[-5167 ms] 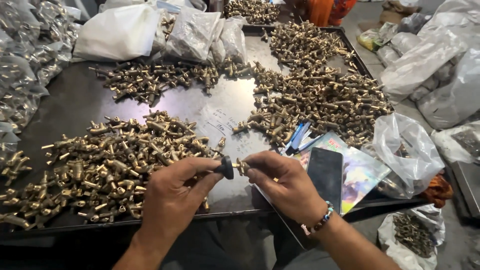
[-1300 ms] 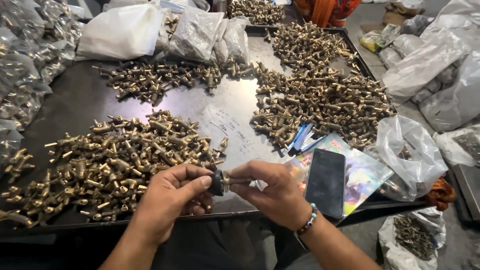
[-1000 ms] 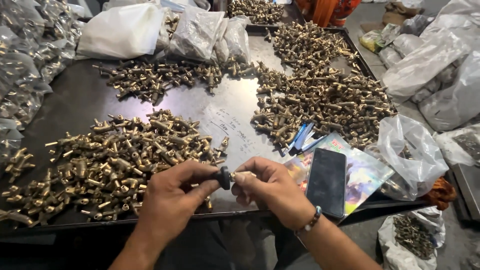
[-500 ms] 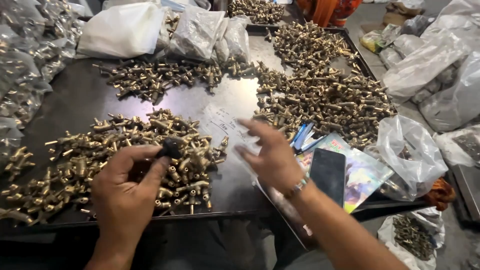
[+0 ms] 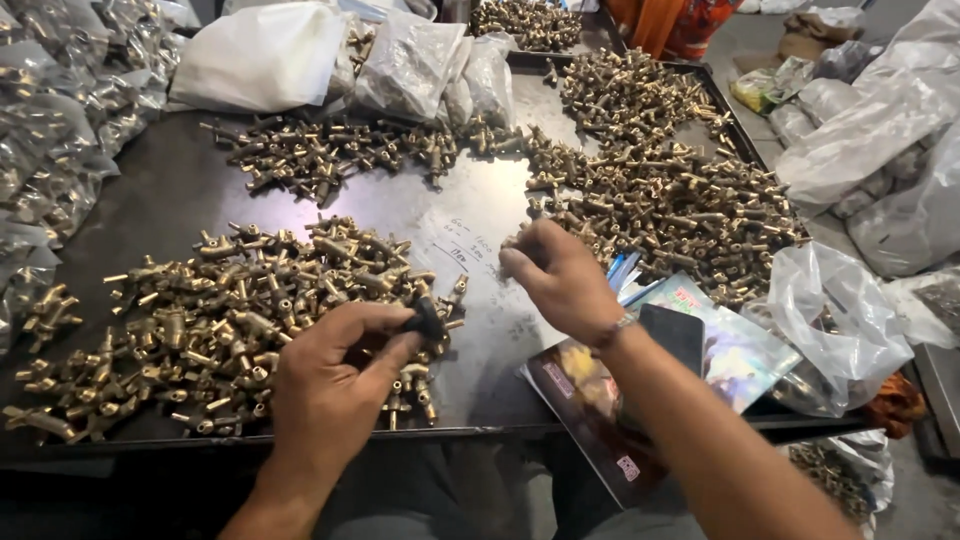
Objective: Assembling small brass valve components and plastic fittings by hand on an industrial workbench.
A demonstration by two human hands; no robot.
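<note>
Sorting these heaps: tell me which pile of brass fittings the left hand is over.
The near-left heap of brass fittings: the left hand rests on its right edge, holding a small black part; other heaps lie farther back.

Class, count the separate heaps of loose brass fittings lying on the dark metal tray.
3: one heap of loose brass fittings beneath the left hand, one at the back, one at right. More may be hidden.

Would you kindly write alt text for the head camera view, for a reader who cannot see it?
A person's left hand pinches a small black part over a pile of brass fittings on a dark metal tray, while the right hand reaches toward a larger brass pile. Clear plastic bags surround the tray.
</note>
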